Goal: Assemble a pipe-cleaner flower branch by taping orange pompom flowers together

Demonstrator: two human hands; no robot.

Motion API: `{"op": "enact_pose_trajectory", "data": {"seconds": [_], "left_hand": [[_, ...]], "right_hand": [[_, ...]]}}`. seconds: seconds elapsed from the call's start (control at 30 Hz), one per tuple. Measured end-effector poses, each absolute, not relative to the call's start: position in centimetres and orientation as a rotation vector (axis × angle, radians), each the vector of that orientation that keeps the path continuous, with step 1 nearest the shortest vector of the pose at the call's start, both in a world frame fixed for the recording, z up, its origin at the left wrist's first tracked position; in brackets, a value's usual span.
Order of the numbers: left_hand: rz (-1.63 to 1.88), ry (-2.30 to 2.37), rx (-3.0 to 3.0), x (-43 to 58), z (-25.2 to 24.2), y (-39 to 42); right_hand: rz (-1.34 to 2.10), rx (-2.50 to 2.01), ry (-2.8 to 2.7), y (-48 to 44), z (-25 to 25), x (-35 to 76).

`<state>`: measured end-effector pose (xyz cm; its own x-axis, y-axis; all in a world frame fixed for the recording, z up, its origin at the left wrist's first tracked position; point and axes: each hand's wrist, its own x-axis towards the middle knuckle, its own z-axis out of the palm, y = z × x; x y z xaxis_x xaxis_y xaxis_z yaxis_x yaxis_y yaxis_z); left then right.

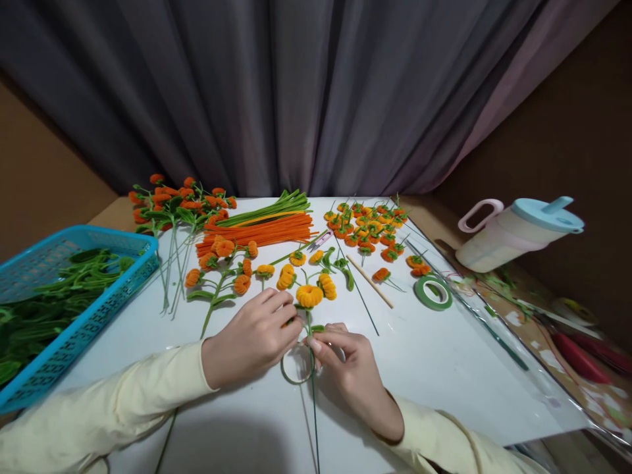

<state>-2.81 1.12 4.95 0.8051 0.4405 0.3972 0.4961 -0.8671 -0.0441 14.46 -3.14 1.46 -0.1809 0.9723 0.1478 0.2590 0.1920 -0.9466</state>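
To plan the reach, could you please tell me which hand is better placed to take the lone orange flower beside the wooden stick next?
Probably the right hand: it is nearer the lone orange flower, though its grip on the green stem would need freeing. The left hand lies farther off.

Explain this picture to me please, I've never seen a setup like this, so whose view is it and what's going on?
There is no machine here. A camera worn on a person's head looks forward and down at their two bare hands.

The right hand pinches a thin green stem just below a cluster of fuzzy yellow flowers. The left hand is curled beside it; its exact grip is hidden.

On the white tabletop lie orange fuzzy sticks, loose flower heads, a wooden stick and a roll of green tape. A blue basket of green leafy pieces sits at the left.
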Motion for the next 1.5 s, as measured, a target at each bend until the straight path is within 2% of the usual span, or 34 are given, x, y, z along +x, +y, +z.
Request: {"op": "enact_pose_trajectory", "data": {"seconds": [0.27, 0.37, 0.43, 0.6, 0.97, 1.1, 1.27, 1.5], "left_hand": [[-0.530, -1.673, -3.481, -2.5, 6.1, 1.3], [-0.820, -2.060, -3.515, -2.1, 5.1, 1.5], [-0.978, -2.159, -3.472, -2.0, 4.6, 1.4], [-1.015, -2.034, -3.501, -1.9, 4.3, 1.2], [-0.987, -1.983, -3.465, -1.7, 3.5, 1.1], [-0.984, -1.974, -3.480, -1.8, 3.5, 1.1], [-1.066, -2.008, -3.499, -1.8, 3.4, 1.1], [-1.322, -1.779, -3.611, -1.8, 3.1, 1.0]], "right_hand": [[1.165, -1.165, -1.613, -3.0, 1.5, 14.7], [1.178, -1.163, -1.629, -3.0, 1.3, 14.8], [1.191, -1.146, -1.654, -2.8, 1.3, 14.9], [1.190, -1.066, -1.797, -2.4, 1.6, 15.2], [0.864, -1.143, -2.091, -2.8, 1.8, 15.8], [0.844, -1.149, -2.096, -3.0, 1.8, 15.8], [0.967, -1.116, -1.966, -2.8, 1.5, 15.7], [1.488, -0.906, -1.747, -1.6, 1.4, 16.0]]}}
